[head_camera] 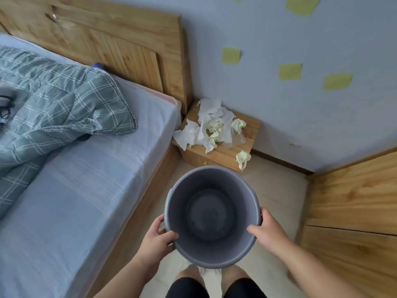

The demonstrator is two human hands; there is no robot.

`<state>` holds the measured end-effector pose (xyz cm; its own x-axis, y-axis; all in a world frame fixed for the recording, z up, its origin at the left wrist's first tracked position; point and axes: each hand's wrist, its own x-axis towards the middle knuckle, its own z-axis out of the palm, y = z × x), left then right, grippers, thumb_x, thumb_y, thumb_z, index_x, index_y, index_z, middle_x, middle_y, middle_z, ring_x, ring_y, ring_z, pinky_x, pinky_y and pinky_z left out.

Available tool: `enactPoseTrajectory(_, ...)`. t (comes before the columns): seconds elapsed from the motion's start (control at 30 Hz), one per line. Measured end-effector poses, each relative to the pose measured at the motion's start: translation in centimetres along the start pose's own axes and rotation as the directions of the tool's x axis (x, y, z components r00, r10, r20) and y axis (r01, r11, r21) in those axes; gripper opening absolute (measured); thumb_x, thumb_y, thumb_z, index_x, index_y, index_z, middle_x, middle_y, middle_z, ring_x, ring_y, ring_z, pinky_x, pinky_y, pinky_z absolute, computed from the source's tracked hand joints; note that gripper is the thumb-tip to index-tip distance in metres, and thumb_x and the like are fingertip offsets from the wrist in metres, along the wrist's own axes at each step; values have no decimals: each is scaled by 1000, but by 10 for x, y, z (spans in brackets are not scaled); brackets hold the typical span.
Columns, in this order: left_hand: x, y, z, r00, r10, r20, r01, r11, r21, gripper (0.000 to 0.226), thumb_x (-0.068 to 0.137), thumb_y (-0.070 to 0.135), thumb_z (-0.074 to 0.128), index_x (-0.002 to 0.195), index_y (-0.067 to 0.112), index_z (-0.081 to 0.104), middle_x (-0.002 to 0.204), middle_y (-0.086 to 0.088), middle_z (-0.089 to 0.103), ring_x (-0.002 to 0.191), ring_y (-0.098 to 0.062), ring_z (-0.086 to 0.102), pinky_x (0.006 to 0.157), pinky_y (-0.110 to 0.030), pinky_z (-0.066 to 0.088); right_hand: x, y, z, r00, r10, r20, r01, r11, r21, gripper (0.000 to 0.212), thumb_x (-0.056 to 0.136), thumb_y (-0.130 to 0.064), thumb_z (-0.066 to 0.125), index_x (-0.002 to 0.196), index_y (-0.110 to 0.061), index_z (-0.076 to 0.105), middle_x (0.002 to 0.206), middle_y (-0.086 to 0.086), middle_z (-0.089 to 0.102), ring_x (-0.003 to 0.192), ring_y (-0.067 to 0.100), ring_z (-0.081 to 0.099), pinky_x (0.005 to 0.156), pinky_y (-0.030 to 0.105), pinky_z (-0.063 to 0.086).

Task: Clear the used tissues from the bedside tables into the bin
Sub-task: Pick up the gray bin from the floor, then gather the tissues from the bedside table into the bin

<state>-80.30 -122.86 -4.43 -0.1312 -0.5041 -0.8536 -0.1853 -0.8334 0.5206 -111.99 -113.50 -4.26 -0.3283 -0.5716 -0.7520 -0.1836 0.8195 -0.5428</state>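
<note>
I hold a round grey bin (211, 252) in front of me, above the floor, and nothing shows inside it. My left hand (158, 237) grips its near-left rim, thumb over the edge. My right hand (265, 230) grips the right rim the same way. Beyond the bin stands a low wooden bedside table (250, 134) in the corner. A heap of crumpled white tissues (204, 127) and pale green ones (238, 125) covers its top. One more pale green tissue (242, 159) lies at the table's front right corner.
A bed (75, 190) with a blue sheet and a checked green duvet (53, 108) fills the left, with a wooden headboard (120, 44) behind it. A wooden cabinet (352, 211) stands at the right. A narrow strip of pale floor (277, 190) runs between them.
</note>
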Motion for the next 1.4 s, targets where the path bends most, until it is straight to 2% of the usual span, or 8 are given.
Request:
enactPoseTrajectory(0.2,153,-18,-6,998,-51,-20,52,998,23,63,89,-5,73,135,34,55,127,-10,71,113,-34,73,91,-53,65,153,23,53,998,62,-20,-62,998,-11,38,83,-5,66,111,-28,55,98,-6,66,86,8,62,60,26,43)
enactPoseTrajectory(0.37,306,-61,-17,998,-41,-50,44,997,64,61,95,-9,64,140,28,45,123,-13,72,105,-34,76,71,-37,67,293,77,120,994,100,-41,-98,994,42,34,79,-6,71,99,-29,56,98,-3,69,82,9,63,59,27,44)
enactPoseTrajectory(0.53,422,-99,-35,996,-32,-85,37,997,66,62,94,-12,65,134,31,45,117,-13,74,98,-33,77,63,-31,65,405,121,168,992,120,42,-124,986,115,43,76,-6,78,105,-30,57,105,2,72,95,24,71,85,47,61)
enactPoseTrajectory(0.73,487,-129,-51,995,-4,-104,10,999,53,60,92,-10,68,135,31,56,110,-8,80,96,-28,81,69,-33,67,467,135,189,986,117,122,-132,984,119,46,80,-5,82,113,-27,57,111,1,71,99,21,70,70,32,59)
enactPoseTrajectory(0.87,487,-129,-56,996,-30,-86,31,999,10,64,95,-2,73,144,32,50,118,-6,77,106,-28,78,79,-37,65,464,129,187,975,138,176,-171,968,184,38,87,-4,80,110,-26,60,119,6,72,105,25,71,83,39,61)
enactPoseTrajectory(1.03,425,-94,-53,967,58,-249,-21,989,148,46,100,13,72,142,25,57,133,-8,65,118,-28,66,92,-39,56,412,114,156,967,244,74,-249,965,76,60,94,-22,75,147,-9,50,132,7,61,113,26,65,93,40,58)
enactPoseTrajectory(1.13,361,-60,-48,940,138,-313,-90,983,161,18,105,11,62,119,22,68,114,-7,73,104,-26,73,77,-31,59,357,95,126,945,323,51,-325,945,47,44,98,-18,68,139,-6,58,113,14,67,103,32,69,85,39,59)
enactPoseTrajectory(1.4,192,25,-23,983,179,-52,-133,869,477,17,105,23,62,101,34,74,89,19,78,77,-6,76,70,-25,59,187,-8,22,947,313,71,-310,949,-51,13,94,-17,69,106,-20,70,96,8,78,83,21,78,77,37,67)
